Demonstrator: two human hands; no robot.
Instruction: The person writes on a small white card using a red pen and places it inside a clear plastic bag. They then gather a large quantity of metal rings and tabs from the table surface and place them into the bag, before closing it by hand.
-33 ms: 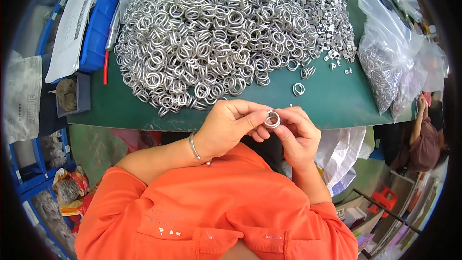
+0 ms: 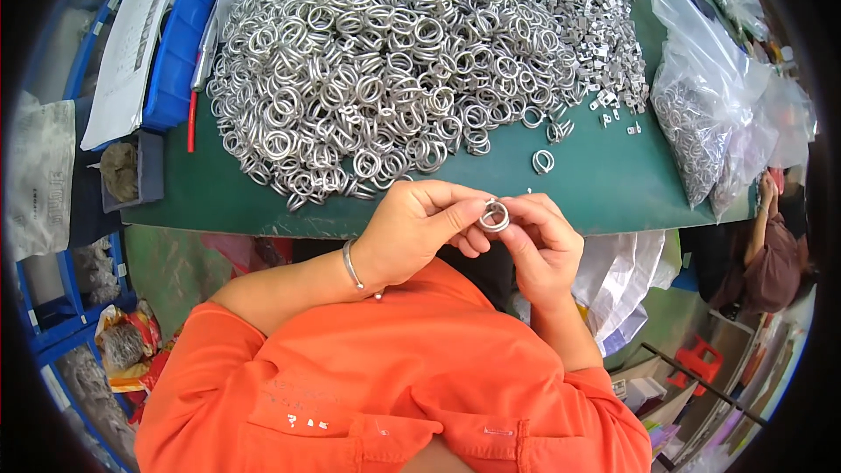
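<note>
Between my hands, at the table's near edge, is a metal split ring [image 2: 495, 229] that looks like doubled wire. My left hand [image 2: 419, 226] pinches its upper left side between thumb and index finger, by a small part I cannot make out. My right hand [image 2: 545, 250] has thumb and fingers closed on the ring's right side. Just beyond them a large heap of similar silver rings [image 2: 377, 70] covers the table, with small metal clips [image 2: 604, 31] piled at its right. One doubled ring [image 2: 542, 162] lies apart on the green tabletop [image 2: 604, 188].
A clear plastic bag [image 2: 701, 131] of metal parts stands at the table's right. On the left are a blue bin [image 2: 180, 52] with papers [image 2: 131, 44], a red pen [image 2: 192, 123] and a small grey box [image 2: 151, 177]. Another person [image 2: 773, 254] sits at far right.
</note>
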